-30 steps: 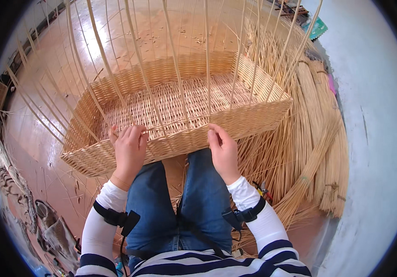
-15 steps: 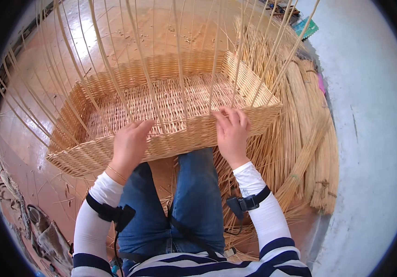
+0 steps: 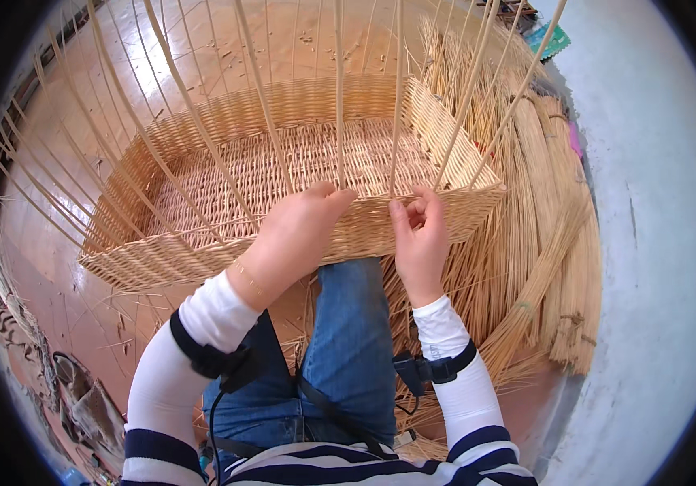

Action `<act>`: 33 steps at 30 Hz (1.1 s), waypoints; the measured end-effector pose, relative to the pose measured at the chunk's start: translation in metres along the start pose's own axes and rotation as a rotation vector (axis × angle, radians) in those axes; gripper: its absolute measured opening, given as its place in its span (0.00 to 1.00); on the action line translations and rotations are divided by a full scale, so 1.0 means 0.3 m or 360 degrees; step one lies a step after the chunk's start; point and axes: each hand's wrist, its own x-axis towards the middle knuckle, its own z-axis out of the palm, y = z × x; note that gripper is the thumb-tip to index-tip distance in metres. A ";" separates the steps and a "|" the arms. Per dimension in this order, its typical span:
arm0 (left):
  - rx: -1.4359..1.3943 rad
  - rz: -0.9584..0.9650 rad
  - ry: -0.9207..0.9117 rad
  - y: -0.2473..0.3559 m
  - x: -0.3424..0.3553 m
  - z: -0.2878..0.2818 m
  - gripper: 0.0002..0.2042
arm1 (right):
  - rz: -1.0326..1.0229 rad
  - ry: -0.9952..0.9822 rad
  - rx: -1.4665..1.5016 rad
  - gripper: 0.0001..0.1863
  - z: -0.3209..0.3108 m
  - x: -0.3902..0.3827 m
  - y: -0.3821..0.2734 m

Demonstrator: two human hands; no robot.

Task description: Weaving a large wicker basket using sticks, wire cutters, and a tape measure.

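A shallow rectangular wicker basket (image 3: 259, 160) rests across my knees, tilted, its woven base and walls pale tan. Tall bare stakes (image 3: 194, 113) rise from its walls all round. At the near rim, my left hand (image 3: 297, 231) is closed, its fingertips beside the foot of a stake (image 3: 340, 97) close to the middle. Just to the right, my right hand (image 3: 422, 247) has thumb and fingers curled together in a pinch against the same rim, near another stake (image 3: 397, 105). Any thin strand in either pinch is too small or hidden to make out.
Bundles of long straw-coloured rods (image 3: 554, 243) lie on the right, beside a pale strip of floor (image 3: 647, 243). Scraps litter the brown floor (image 3: 307, 36) beyond the basket. A crumpled brown cloth (image 3: 89, 405) lies at the lower left.
My left hand has moved right along the near rim, closer to my right hand. My right hand has shifted slightly right. The basket has shifted a little, its near side rising slightly in view.
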 end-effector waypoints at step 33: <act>-0.0331 -0.0090 0.0087 -0.015 0.008 0.157 0.21 | 0.0575 -0.0652 0.0383 0.10 -0.070 0.145 -0.010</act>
